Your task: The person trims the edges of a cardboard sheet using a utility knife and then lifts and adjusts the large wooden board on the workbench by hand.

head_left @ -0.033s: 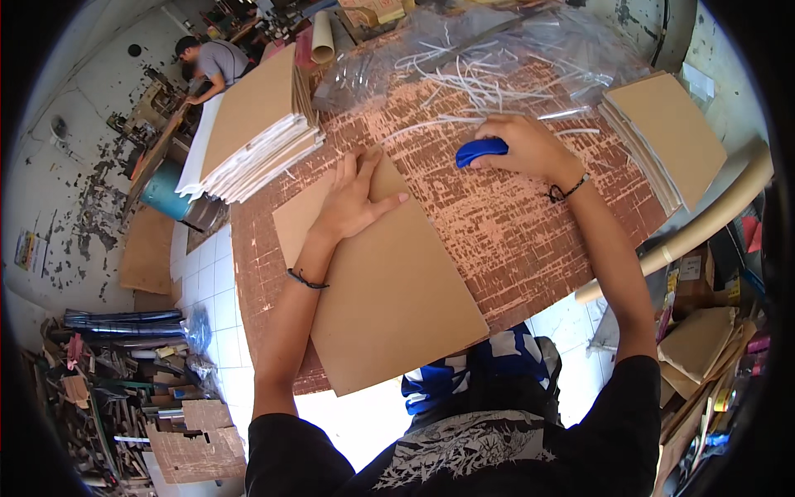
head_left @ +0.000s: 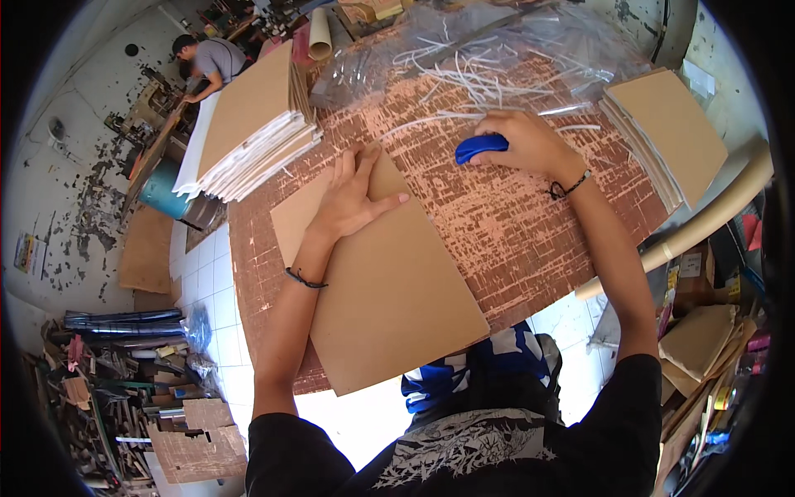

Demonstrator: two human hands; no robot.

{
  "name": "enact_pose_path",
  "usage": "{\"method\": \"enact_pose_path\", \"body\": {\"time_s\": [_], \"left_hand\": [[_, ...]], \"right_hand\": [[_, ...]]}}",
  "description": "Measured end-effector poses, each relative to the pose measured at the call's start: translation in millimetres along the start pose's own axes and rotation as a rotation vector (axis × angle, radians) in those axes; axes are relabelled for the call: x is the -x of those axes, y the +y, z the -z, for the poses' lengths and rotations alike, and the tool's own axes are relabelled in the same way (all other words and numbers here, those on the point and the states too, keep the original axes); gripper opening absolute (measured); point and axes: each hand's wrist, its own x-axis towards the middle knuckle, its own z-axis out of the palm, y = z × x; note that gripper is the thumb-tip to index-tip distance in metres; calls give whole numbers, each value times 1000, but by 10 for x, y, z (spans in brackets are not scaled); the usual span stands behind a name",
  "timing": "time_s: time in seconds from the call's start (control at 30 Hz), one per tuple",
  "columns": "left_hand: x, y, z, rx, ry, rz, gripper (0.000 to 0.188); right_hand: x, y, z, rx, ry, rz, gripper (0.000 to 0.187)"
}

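Observation:
A brown rectangular cardboard sheet [head_left: 393,290] lies at an angle on the worn table, its near corner over the front edge. My left hand [head_left: 352,199] rests on its far part, palm down, with thumb and fingers apart. To the right, my right hand [head_left: 530,147] grips a rounded, shiny blue object [head_left: 480,149] just above or on the tabletop; its exact kind does not show. Beyond the hands, a thin white strip [head_left: 431,118] curves across the table. The underside of the blue object and the fingertips around it are partly hidden.
A thick stack of cardboard sheets [head_left: 248,124] stands at the far left, a smaller stack [head_left: 667,124] at the right. Clear plastic [head_left: 356,79] and white strips [head_left: 472,79] cover the back. A long cardboard tube [head_left: 712,219] flanks the right edge. Another person [head_left: 219,62] works far left.

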Motion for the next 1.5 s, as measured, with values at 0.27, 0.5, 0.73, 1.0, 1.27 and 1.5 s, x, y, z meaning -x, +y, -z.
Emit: {"method": "enact_pose_path", "body": {"time_s": [0.27, 0.5, 0.73, 1.0, 1.27, 1.5], "left_hand": [[8, -40, 1, -77, -50, -3, 101], [10, -58, -16, -85, -27, -31, 101], [-13, -35, -24, -109, -22, -30, 100], [26, -18, 2, -86, -25, -13, 102], [15, 2, 50, -47, -58, 28, 104], [6, 0, -3, -16, -15, -18, 97]], "right_hand": [[-45, 102, -145, -45, 15, -16, 44], [-62, 192, -190, -8, 51, 52, 46], [-42, 216, -205, 60, 12, 15, 40], [-45, 148, -154, 5, 65, 62, 47], [-56, 154, -159, -25, 46, 49, 44], [-11, 148, -103, 12, -8, 1, 41]]}}
